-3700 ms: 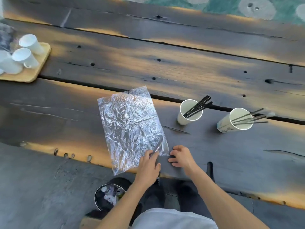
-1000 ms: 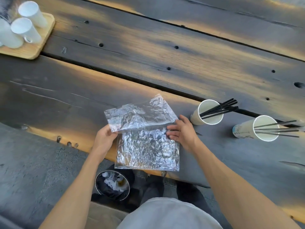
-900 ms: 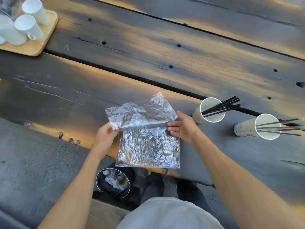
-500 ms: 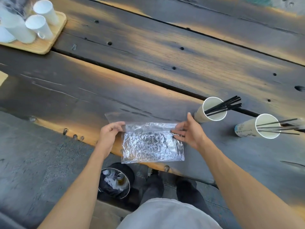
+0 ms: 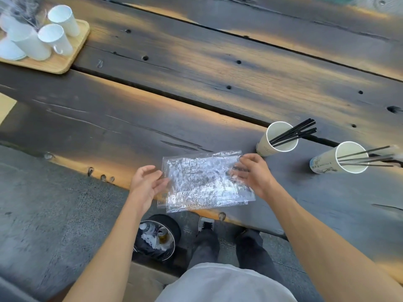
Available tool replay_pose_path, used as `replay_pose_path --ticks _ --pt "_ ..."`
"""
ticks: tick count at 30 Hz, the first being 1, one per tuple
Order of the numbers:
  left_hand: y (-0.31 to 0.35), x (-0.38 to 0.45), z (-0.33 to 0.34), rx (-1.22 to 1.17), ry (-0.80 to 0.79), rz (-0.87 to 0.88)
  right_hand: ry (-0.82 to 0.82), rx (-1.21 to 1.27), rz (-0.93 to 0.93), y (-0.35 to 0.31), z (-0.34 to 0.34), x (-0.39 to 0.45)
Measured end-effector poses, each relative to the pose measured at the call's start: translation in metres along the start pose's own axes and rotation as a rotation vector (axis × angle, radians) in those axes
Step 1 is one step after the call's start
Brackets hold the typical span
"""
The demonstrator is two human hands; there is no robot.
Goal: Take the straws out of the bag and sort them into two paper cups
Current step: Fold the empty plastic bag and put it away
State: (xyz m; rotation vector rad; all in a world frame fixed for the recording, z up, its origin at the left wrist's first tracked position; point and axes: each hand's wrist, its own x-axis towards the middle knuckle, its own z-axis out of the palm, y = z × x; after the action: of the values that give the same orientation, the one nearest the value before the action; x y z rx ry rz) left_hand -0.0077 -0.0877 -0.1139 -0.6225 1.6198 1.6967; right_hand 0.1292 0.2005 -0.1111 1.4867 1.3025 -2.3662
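Observation:
A crumpled clear plastic bag, folded in half, lies flat near the table's front edge and looks empty. My left hand is at its left edge, fingers apart and just touching it. My right hand holds the bag's right edge, thumb on the top corner and fingers hazy under the plastic. To the right, a white paper cup holds several black straws. A second, printed paper cup further right holds several thin grey straws.
A wooden tray with white cups sits at the far left of the dark plank table. Below the table's front edge stand a round bin with rubbish and my feet.
The bag's far half was folded down toward me, so it now lies flat at half size. Both hands moved apart to its side edges. The cups and straws stayed put.

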Motion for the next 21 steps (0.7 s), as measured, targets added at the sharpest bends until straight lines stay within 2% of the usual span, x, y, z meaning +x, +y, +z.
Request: replay_pose_path --ticks 4,8,17,21 --pt "-0.008 -0.005 0.005 0.075 0.028 -0.022 0.024 -0.078 0.099 0.009 -0.011 -0.008" --pt "-0.015 0.0 0.008 0.143 0.1 0.008 0.064 -0.347 0.164 0.012 -0.021 -0.016" --pt "-0.024 -0.002 0.001 0.555 0.08 0.141 0.19 -0.552 0.004 0.021 -0.024 -0.016" --pt "-0.025 -0.003 0.005 0.628 0.097 0.194 0.196 -0.651 -0.023 0.026 -0.023 -0.013"
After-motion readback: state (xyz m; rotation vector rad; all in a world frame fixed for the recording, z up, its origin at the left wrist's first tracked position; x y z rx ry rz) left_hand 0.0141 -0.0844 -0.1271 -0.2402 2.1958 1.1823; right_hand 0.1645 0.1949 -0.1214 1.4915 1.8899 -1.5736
